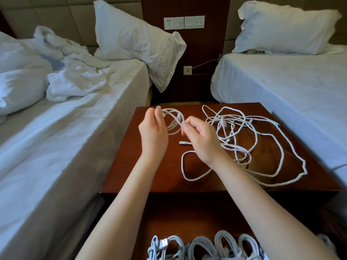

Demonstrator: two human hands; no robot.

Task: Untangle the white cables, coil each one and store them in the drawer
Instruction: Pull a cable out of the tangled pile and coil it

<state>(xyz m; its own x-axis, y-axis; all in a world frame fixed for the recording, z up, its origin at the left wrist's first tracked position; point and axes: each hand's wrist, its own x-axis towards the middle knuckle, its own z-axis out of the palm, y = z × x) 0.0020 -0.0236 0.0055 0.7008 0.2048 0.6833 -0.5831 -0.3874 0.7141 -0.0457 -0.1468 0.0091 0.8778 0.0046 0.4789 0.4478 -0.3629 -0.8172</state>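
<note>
Coiling, mid-frame: left hand (154,132) grips the coil (173,117), right hand (201,139) pinches its end; next, tuck it in and stow it in the drawer (187,216) at the bottom

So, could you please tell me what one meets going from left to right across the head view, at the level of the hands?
Rumpled bed → left hand → half-wound coil → right hand → tangled white cables → made bed.
</note>
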